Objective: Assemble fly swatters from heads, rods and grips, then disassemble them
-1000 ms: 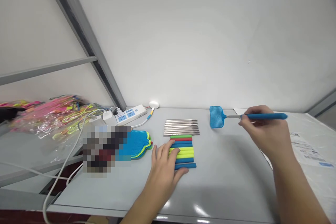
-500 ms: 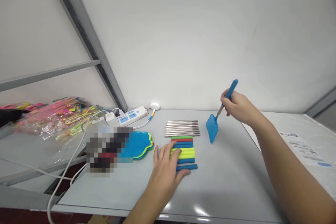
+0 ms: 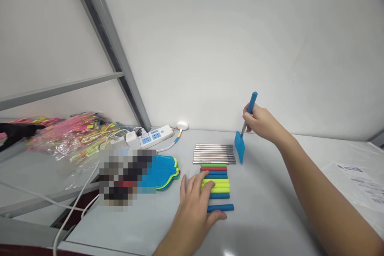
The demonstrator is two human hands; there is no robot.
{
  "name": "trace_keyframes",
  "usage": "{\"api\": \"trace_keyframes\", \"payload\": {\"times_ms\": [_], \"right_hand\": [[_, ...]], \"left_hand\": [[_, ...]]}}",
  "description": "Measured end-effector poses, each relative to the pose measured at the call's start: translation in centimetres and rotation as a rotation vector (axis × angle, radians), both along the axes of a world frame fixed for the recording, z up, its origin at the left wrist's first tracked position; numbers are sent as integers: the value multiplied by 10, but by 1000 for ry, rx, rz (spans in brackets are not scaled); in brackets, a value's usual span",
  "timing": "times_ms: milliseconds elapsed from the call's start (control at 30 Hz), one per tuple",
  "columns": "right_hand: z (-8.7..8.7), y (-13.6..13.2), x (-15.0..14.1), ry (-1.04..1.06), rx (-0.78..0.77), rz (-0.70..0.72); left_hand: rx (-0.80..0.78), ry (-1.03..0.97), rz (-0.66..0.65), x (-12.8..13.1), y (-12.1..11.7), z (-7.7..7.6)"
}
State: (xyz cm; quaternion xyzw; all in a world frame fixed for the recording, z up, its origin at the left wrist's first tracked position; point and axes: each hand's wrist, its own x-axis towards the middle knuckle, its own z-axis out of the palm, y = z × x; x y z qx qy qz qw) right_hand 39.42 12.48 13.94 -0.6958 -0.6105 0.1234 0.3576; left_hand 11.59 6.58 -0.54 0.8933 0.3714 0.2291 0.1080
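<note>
My right hand is closed round the shaft of a small blue fly swatter, near its blue grip. The grip points up and the mesh head hangs down, turned nearly edge-on, beside a row of silver metal rods. My left hand has its fingers apart over the left ends of a row of coloured handle tubes in green, red, blue and yellow. Its thumb lies just below the nearest blue tube, which sits slightly apart from the others.
Blue, yellow and other swatter heads lie stacked on the left, partly covered by a blurred patch. Behind them is a white power strip with cables. Plastic bags of colourful items are at far left. Plastic-wrapped, printed sheeting covers the right.
My right hand has moved left with the fly swatter, and its head has turned more edge-on, closer to the rods. My left hand stays over the tubes. The view has shifted slightly.
</note>
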Motion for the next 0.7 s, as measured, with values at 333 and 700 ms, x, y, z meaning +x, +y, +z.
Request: {"api": "trace_keyframes", "payload": {"times_ms": [333,700], "right_hand": [[0,2,-4,61,-9,80],[2,0,-6,71,-10,99]], "left_hand": [[-58,15,-22,-1,-2,6],[-75,17,4,0,-2,10]]}}
